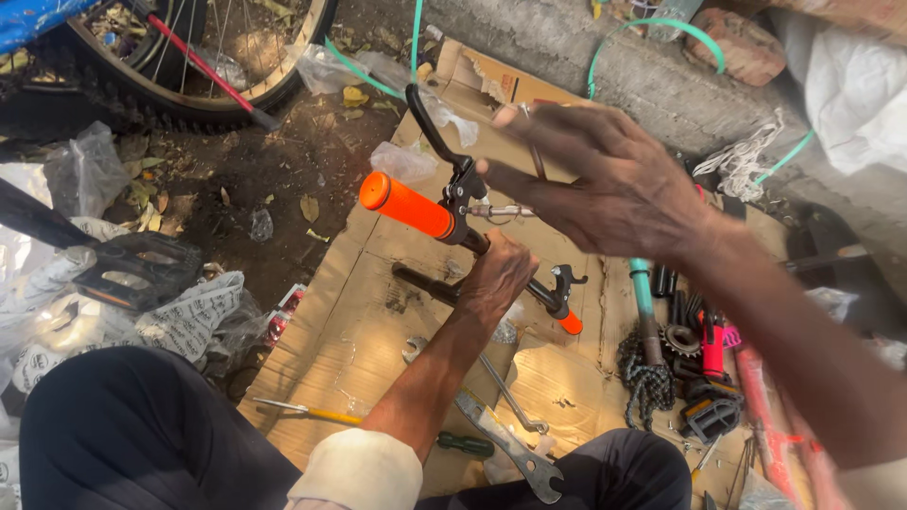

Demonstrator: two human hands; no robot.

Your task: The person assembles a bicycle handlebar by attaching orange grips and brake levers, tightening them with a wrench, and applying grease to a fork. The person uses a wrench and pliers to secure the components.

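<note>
our left hand (496, 277) is clamped around the middle of a bicycle handlebar (472, 241) with orange grips, holding it just above the cardboard (331, 331). our right hand (605, 179) hovers above it, fingers spread, seemingly pinching a thin cable (535, 156). wrenches (510, 444) lie below the left wrist.

Bicycle wheel (189, 66) cut off above

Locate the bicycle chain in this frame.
The bicycle chain lies heaped on the cardboard at lower right, beside the sprocket and black pedal.
</note>
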